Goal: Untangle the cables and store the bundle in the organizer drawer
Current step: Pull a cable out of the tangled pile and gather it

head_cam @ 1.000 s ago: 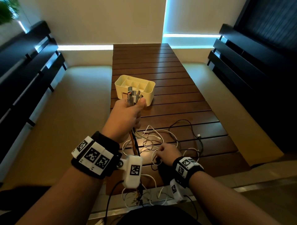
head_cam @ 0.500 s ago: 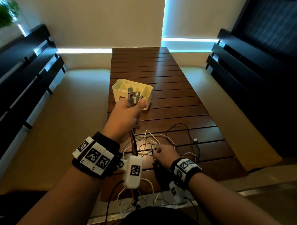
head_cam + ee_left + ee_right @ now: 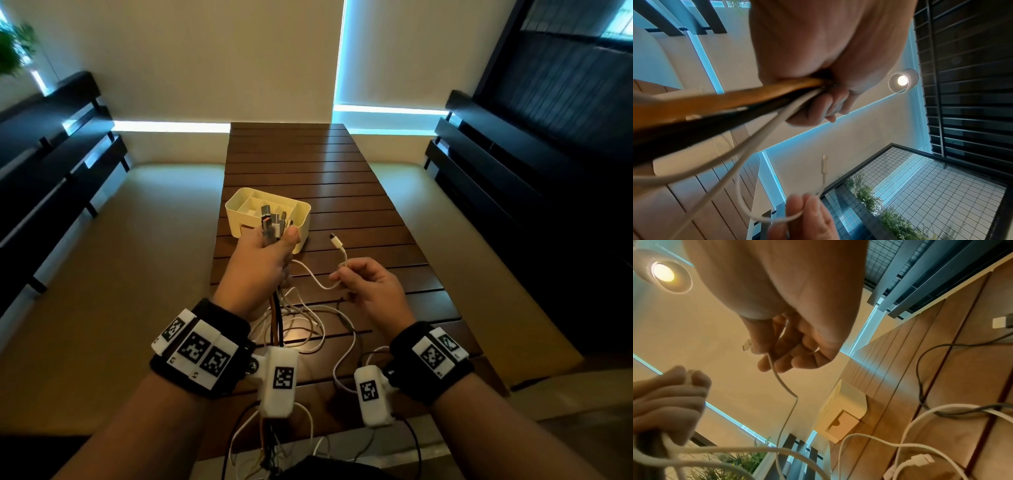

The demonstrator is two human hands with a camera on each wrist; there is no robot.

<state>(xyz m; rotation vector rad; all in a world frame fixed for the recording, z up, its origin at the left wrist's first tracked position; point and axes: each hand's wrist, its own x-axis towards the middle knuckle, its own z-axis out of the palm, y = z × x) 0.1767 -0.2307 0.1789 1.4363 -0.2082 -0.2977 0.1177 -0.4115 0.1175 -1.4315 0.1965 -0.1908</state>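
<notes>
Cable bundle (image 3: 274, 226): several plug ends gathered upright in the left hand (image 3: 260, 267), held above the near edge of the organizer; cords (white, orange, black) are seen hanging down from the fist.
Left grip: closed fully round the bundle, thumb pressed across the front; in the left wrist view the orange, black and white cords (image 3: 725, 104) are seen leaving the curled fingers.
White cable (image 3: 342, 253): one thin cord held apart from the bundle, its small plug pointing up and away; slack curves back toward the left hand.
Right grip: right hand (image 3: 370, 287) pinched on the white cable just below the plug, betw. thumb and forefinger; other fingers loosely curled. Confirmed in the right wrist view (image 3: 777, 363).
Loose cords (image 3: 308, 329): remaining loops are left lying tangled on the surface (image 3: 342, 178), below and betw. the two wrists; a dark cord among the white ones.
Organizer (image 3: 301, 212): cream, w/ divided compartments, open top; set on the surface just beyond the left hand. Contents cannot be told.
</notes>
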